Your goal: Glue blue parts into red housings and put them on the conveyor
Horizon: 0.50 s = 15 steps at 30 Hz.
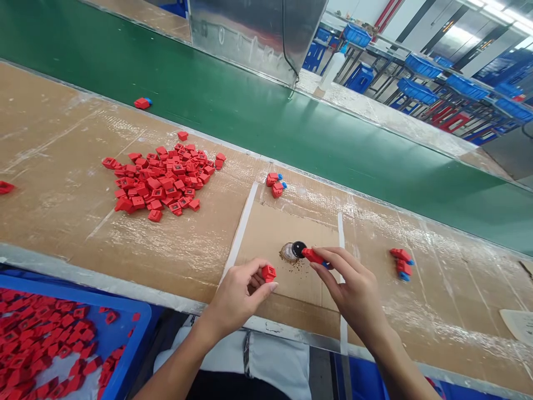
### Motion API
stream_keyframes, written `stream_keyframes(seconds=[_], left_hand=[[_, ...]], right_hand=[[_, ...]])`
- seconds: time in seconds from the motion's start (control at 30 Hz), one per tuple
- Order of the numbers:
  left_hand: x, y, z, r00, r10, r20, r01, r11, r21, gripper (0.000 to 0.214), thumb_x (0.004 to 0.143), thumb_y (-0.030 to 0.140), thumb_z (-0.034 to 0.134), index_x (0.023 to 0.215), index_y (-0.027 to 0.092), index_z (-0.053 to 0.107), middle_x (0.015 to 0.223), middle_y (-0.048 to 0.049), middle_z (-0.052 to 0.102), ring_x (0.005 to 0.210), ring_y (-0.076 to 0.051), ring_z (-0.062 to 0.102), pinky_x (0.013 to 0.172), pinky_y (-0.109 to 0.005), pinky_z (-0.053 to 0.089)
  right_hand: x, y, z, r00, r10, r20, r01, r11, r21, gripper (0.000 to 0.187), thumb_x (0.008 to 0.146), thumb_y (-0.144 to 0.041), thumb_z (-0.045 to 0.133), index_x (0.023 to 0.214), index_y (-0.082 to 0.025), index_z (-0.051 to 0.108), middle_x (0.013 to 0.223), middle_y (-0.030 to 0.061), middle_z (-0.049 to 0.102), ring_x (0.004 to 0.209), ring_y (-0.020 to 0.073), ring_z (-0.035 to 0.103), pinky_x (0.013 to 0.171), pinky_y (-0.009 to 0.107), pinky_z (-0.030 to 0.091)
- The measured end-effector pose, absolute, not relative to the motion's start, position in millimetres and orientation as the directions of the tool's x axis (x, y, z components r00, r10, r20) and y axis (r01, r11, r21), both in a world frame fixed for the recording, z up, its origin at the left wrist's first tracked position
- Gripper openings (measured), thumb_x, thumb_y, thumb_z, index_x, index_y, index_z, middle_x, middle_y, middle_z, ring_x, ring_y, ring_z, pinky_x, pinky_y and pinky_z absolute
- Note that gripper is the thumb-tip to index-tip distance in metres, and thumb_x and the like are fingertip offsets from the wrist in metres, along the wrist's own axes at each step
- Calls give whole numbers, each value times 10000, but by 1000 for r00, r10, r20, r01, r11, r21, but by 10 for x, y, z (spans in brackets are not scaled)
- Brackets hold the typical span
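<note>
Pinched in the left hand (239,291) is a red block (268,273); the right hand (353,283) grips a red-and-blue piece (313,256) just at a black disc (298,249) over the cardboard sheet (260,239). Dabbing, I'd guess; the next move seems to want steadiness.

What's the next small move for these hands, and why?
Probably lift the red-and-blue piece slightly away from the black disc and towards the red block. The right hand holds that piece with its tip right by the disc, while the left hand holds the block nearby, its square opening facing the camera.
</note>
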State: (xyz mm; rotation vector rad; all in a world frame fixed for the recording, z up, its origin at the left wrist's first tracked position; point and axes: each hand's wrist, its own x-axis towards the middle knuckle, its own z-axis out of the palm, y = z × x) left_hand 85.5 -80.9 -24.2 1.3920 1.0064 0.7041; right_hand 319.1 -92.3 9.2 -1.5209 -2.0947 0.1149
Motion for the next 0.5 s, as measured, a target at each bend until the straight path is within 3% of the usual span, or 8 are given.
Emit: stream_keyframes(seconds=[0.5], left_hand=[[862,-815,-201,431,892,-134,154,74,985,100,893,276,605,951,198,630,757,23,620,671,-116,586,611,-195,443]], right_hand=[[3196,-908,74,-245,883,402,855,392,-341,164,962,-213,591,1117,-237,643,1046,53,696,935,200,675,802,333,549]])
